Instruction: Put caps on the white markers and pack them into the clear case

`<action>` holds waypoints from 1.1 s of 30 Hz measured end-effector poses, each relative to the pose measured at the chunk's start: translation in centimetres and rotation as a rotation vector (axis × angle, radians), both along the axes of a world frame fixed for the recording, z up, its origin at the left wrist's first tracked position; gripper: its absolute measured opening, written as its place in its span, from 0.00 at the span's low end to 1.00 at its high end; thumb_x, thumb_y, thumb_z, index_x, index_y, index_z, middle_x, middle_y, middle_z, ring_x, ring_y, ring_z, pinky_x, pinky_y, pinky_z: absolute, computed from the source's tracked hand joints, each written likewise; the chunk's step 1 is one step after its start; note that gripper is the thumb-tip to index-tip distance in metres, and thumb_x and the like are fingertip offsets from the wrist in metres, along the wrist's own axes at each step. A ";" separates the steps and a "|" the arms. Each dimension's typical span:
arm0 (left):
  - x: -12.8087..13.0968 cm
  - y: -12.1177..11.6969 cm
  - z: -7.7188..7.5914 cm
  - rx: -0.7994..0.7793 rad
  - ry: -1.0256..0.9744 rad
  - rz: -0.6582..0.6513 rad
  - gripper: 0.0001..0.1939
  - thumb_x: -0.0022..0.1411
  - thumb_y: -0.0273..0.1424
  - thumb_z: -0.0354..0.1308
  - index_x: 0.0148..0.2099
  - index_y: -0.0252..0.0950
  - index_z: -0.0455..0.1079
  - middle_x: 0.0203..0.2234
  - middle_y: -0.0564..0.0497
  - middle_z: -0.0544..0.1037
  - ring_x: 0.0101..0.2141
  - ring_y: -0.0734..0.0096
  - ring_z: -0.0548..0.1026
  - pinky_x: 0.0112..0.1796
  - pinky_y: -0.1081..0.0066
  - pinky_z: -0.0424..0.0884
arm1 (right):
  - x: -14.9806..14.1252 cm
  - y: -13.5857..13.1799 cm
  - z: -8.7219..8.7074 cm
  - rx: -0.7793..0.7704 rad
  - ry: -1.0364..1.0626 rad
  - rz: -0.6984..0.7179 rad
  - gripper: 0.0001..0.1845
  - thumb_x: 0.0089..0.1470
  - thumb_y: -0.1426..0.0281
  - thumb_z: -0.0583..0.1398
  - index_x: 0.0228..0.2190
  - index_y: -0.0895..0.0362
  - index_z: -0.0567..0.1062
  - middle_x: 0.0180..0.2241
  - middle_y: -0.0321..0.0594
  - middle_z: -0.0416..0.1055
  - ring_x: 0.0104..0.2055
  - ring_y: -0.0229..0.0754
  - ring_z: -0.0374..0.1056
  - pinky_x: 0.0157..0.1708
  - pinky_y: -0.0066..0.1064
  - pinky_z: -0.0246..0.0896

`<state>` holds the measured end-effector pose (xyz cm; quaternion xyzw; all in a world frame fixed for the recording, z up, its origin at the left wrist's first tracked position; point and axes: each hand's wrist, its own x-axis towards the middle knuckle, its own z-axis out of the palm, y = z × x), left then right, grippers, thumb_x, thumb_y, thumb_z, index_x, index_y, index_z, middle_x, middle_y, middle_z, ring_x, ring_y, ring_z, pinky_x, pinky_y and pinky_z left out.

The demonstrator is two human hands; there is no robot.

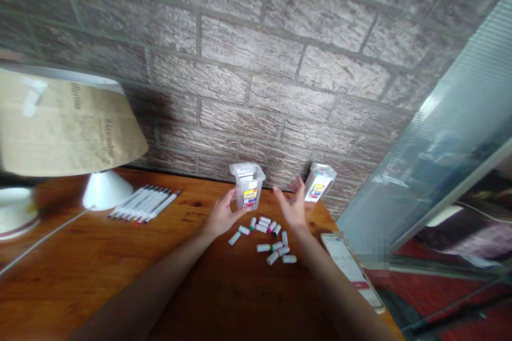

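My left hand (223,214) is around the lower left side of a clear plastic container (248,187) with a yellow label; its thumb lies along the front bottom. My right hand (294,206) is raised with fingers apart and nothing in it, between that container and a second clear, labelled container (320,182) near the wall. I cannot tell whether its fingertips touch the second one. On the wood below and between my hands lie several short white cylinders (263,248) with coloured ends, resembling marker caps.
A row of white markers (146,203) lies to the left, beside a lamp (106,192) with a printed shade and a cord. A white bowl-like vessel (16,213) stands at the far left. A phone (352,272) lies along the right table edge. A brick wall (256,64) rises behind.
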<state>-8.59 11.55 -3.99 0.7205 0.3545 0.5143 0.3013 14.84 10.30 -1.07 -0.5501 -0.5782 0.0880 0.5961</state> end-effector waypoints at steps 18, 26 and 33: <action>0.9 3.1 -1.3 -0.205 0.015 -0.155 0.29 0.56 0.38 0.68 0.57 0.37 0.65 0.55 0.42 0.75 0.53 0.58 0.76 0.57 0.55 0.70 | 1.7 -0.7 -2.0 -0.342 -0.037 -0.084 0.15 0.61 0.61 0.57 0.39 0.57 0.78 0.36 0.43 0.80 0.39 0.43 0.76 0.43 0.32 0.69; 3.5 7.1 -0.8 -0.178 0.133 -0.264 0.26 0.53 0.38 0.69 0.52 0.34 0.70 0.50 0.42 0.79 0.51 0.56 0.77 0.58 0.51 0.67 | 1.8 -0.2 -2.3 -0.390 -0.063 -0.085 0.12 0.61 0.64 0.57 0.36 0.55 0.79 0.35 0.41 0.81 0.38 0.42 0.77 0.42 0.29 0.67; 3.8 6.2 -1.0 -0.142 0.124 -0.200 0.26 0.55 0.40 0.67 0.53 0.34 0.69 0.51 0.41 0.78 0.52 0.57 0.77 0.59 0.52 0.66 | 1.9 -0.3 -2.3 -0.404 -0.096 -0.056 0.12 0.61 0.65 0.57 0.37 0.56 0.79 0.36 0.41 0.81 0.38 0.42 0.77 0.40 0.28 0.66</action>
